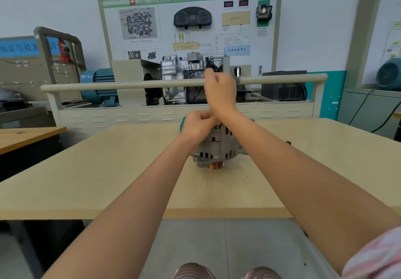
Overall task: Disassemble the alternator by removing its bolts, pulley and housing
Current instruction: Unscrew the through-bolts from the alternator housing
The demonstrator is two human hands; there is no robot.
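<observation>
Alternator [217,148] sits mid-table on the light wood table [108,170], pulley end facing me. Copper-coloured ribbed pulley [214,166] is at the bottom front, touching or almost touching the tabletop. Grey cast housing [208,156] with its vent slots is intact around it.

My left hand [198,124] is on top of the alternator at its far-left side, fingers curled tight and pinched together on something small up there. Probably a bolt or fastener, but my knuckles hide it, so can't confirm. A teal object [183,122] peeks out just behind that hand; can't tell what it is.

My right hand [220,87] is raised above and behind the alternator, not touching it. Fist is closed, fingers curled in. Can't tell whether anything is inside it; nothing sticks out that I can see.

Right forearm crosses over the alternator's right side and hides part of the housing. A small dark part [288,143] lies on the table off to the right, well apart from the alternator.

Behind the table: a cream rail [130,85], a gearbox training rig [184,72] and a wiring display board [188,24] on the wall.
</observation>
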